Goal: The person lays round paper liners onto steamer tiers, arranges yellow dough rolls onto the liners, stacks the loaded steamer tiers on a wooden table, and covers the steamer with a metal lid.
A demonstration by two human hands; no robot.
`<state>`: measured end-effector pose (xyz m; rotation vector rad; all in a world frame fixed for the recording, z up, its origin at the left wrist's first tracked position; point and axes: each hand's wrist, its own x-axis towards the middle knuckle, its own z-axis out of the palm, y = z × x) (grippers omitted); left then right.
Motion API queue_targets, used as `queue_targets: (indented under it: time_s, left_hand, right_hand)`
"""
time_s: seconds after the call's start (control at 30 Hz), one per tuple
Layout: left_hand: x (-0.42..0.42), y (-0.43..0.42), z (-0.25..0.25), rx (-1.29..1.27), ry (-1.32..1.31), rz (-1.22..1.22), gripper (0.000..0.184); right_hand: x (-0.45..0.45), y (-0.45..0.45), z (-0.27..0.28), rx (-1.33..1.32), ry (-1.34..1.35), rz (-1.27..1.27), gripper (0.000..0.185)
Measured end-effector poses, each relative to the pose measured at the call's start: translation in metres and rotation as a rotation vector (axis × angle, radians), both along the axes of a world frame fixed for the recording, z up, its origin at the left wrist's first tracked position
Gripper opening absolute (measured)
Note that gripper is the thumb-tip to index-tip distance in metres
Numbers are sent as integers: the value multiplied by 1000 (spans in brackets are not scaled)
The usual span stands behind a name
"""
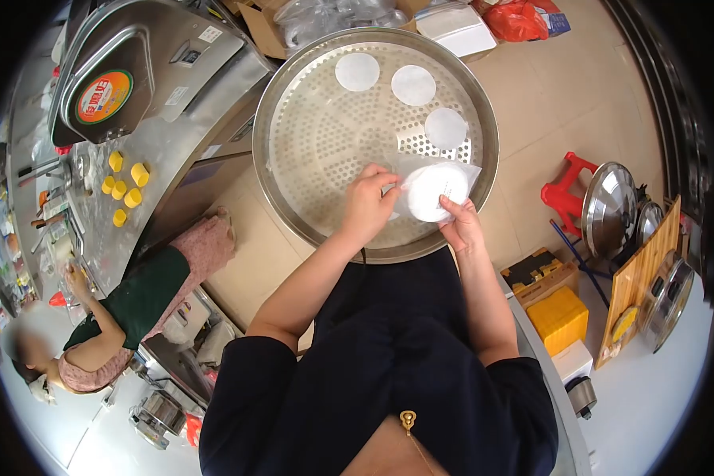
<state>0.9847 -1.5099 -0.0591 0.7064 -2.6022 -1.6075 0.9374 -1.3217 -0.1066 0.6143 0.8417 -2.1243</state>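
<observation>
A large round metal steamer tray (271,186) with a perforated bottom is in front of me. Three thin white paper rounds (413,85) lie spaced along its far and right side. Over the near right part, my right hand (462,225) grips a clear plastic bag holding a stack of white paper rounds (436,193), thumb on top. My left hand (370,200) is at the bag's left edge, its thumb and fingers pinched on the plastic. Part of another white piece shows below the left fingers, mostly hidden by that hand.
Left, a metal counter (163,151) carries several yellow dough pieces (132,197) and a steel machine (147,67); another person (147,305) works there. Behind the tray is a box of plastic packaging (329,20). Right are a red stool (565,190), metal lids (608,208) and a wooden board (631,289).
</observation>
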Motion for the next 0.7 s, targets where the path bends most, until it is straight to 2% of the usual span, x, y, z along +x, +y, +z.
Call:
queue_targets:
  time_s: [0.07, 0.27, 0.47, 0.6, 0.7]
  left_hand:
    - [-1, -5, -4, 83, -88, -42, 9]
    - [10, -23, -26, 234, -110, -2, 8]
    - [38, -60, -53, 416, -237, 199, 12]
    - [65, -118, -89, -16, -372, 267, 12]
    - [65, -141, -101, -247, -473, 145, 11]
  right_hand:
    - [-1, -4, -1, 10, 4, 30, 34]
    - [5, -14, -9, 48, 6, 113, 32]
    - [10, -25, -23, 68, -42, 140, 34]
    - [9, -19, -34, 125, -63, 134, 38]
    - [7, -13, -37, 151, -63, 146, 39]
